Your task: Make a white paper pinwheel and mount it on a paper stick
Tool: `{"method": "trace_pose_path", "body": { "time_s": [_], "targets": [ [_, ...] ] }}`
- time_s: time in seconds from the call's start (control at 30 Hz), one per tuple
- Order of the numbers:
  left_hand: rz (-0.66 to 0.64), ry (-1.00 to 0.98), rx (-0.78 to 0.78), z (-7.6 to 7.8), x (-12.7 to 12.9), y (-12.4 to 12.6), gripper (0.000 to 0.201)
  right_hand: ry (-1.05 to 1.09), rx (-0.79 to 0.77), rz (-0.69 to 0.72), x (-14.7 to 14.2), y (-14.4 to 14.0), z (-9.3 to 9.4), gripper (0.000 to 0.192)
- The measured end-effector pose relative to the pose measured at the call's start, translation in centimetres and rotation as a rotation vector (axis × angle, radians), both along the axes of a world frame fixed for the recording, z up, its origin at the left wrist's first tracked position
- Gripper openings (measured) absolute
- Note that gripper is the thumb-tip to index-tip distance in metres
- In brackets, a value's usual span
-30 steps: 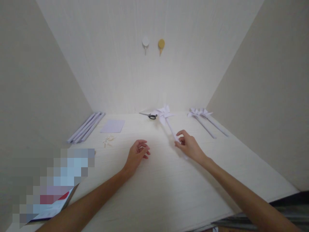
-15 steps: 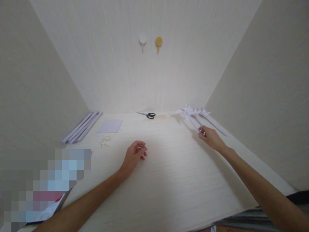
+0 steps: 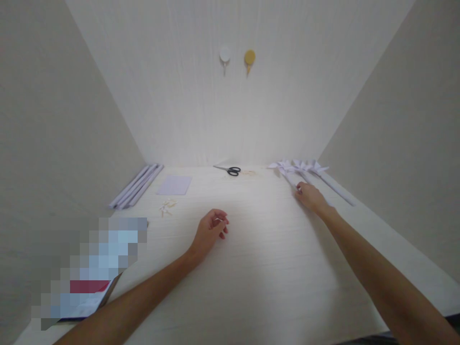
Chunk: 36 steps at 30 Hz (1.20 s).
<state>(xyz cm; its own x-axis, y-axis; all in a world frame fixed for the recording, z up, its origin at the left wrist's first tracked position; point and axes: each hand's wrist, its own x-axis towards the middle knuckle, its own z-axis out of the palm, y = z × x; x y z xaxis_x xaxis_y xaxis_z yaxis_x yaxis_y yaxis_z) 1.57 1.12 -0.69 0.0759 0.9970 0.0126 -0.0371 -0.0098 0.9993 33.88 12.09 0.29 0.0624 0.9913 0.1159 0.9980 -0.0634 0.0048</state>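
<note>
My right hand is at the right of the white table, its fingers pinched round the stick of a white paper pinwheel. The blades point toward the back wall; the stick's lower end is hidden by the hand. Close beside it on the right lie a second pinwheel and a third pinwheel, their sticks toward me. My left hand hovers over or rests on the table's middle, fingers loosely curled and apart, with nothing in it.
Scissors lie by the back wall near small tan pieces. To the left are rolled paper sticks, a square paper sheet, small white and tan pieces and a pixelated device. Two round hooks hang on the wall.
My right hand has lowered the pinwheel toward the table and shifted it slightly left of the other pinwheels. The camera view has turned a little left. My left hand keeps its curled pose.
</note>
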Motion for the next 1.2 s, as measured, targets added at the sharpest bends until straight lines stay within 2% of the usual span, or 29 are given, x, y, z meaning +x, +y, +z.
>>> {"method": "trace_pose_path", "body": {
  "time_s": [0.23, 0.5, 0.83, 1.03, 1.2],
  "targets": [
    [-0.007, 0.015, 0.001, -0.5, 0.0, 0.3, 0.016, -0.021, -0.023, -0.026, 0.2, 0.1, -0.1, 0.027],
    [-0.005, 0.019, -0.016, -0.2, 0.2, 0.1, 0.015, -0.047, -0.038, -0.101, 0.2, 0.1, 0.3, 0.029],
    [-0.016, 0.037, -0.009, -0.3, 0.1, 0.2, 0.016, -0.083, 0.024, -0.152, -0.5, -1.0, 0.9, 0.037],
    [-0.035, 0.058, 0.001, -0.5, 0.0, 0.0, 0.009, -0.121, 0.211, -0.073, -1.4, -1.7, 1.1, 0.035],
    [-0.044, 0.164, 0.001, -0.3, 0.2, 0.0, 0.012, 0.047, 0.286, 0.094, -5.4, -2.6, 0.7, 0.029]
  ]
}}
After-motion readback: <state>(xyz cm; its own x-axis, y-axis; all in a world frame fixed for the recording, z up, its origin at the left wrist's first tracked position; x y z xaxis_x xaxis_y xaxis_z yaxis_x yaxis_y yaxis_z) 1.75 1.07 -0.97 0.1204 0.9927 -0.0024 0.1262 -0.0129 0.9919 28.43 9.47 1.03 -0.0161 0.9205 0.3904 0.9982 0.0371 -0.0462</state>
